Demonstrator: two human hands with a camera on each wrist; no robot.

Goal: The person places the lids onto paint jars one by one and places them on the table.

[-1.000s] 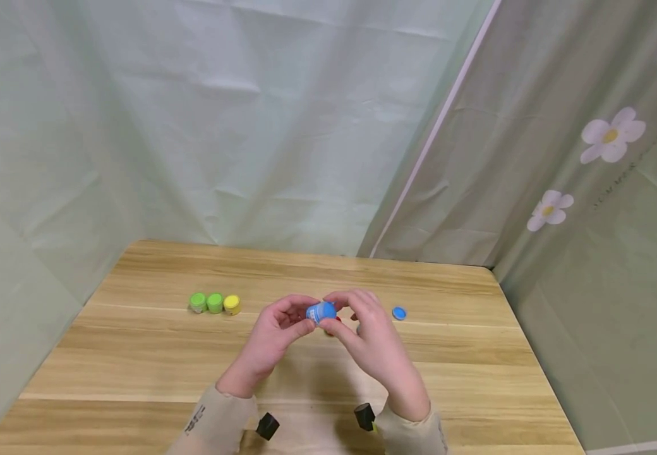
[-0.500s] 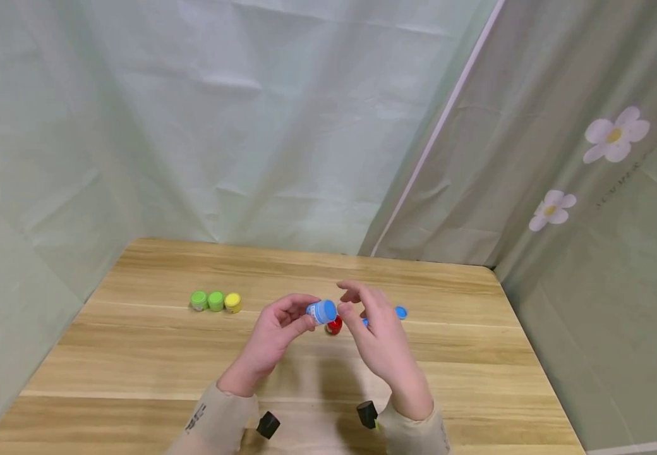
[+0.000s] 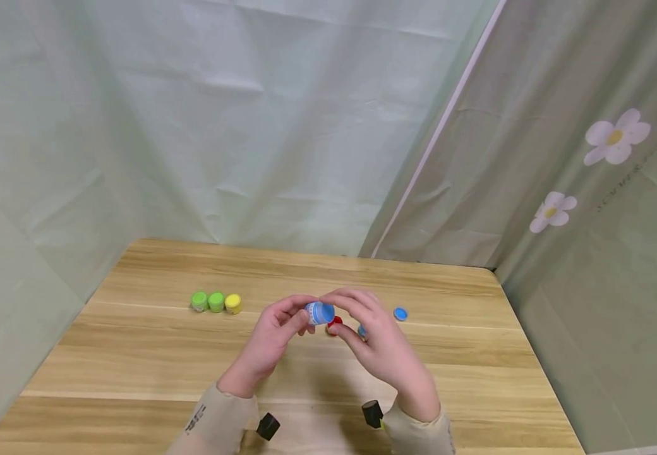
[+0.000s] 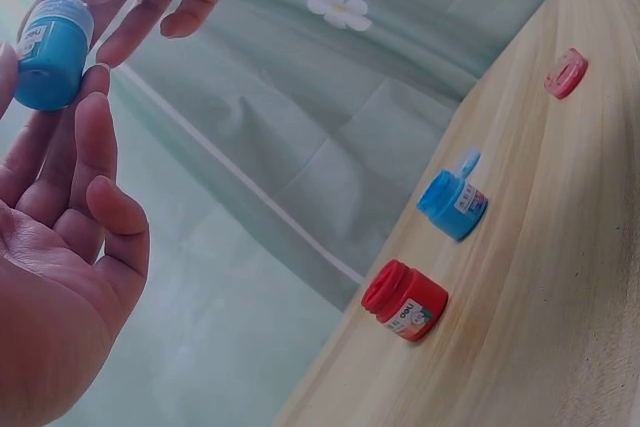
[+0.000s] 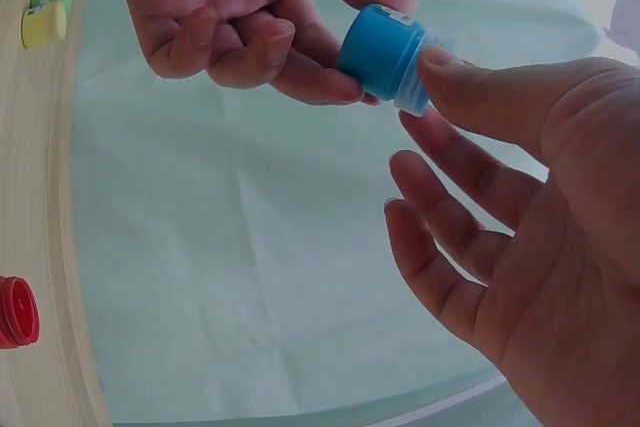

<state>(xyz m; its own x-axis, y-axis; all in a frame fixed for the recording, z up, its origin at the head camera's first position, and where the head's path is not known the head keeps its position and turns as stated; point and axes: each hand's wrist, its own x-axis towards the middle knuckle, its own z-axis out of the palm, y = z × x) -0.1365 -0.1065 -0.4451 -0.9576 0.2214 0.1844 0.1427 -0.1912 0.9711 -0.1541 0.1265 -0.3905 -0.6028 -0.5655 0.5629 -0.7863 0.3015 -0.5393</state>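
Note:
Above the table, my left hand [image 3: 271, 335] pinches a small blue paint jar [image 3: 313, 313] between thumb and fingers. The jar lies tilted on its side, its blue lid [image 5: 412, 87] turned toward my right hand [image 3: 382, 341]. That hand's index fingertip is right at the lid's upper edge, while the thumb [image 5: 470, 87] overlaps the lid in the right wrist view. In the head view the right thumb stands a little off the lid. Below them on the table are an uncapped red jar [image 4: 408, 299] and an uncapped blue jar [image 4: 455, 209].
A loose blue lid [image 3: 400, 314] lies right of the hands, and a red lid [image 4: 567, 74] shows in the left wrist view. Two green jars [image 3: 216, 302] and a yellow jar [image 3: 234, 303] stand in a row at the left. Curtains [image 3: 306, 126] surround the wooden table [image 3: 152, 354].
My right hand draws back from the lid, then returns with its fingers spread around the lid end. My left hand keeps its hold on the blue paint jar, almost in place.

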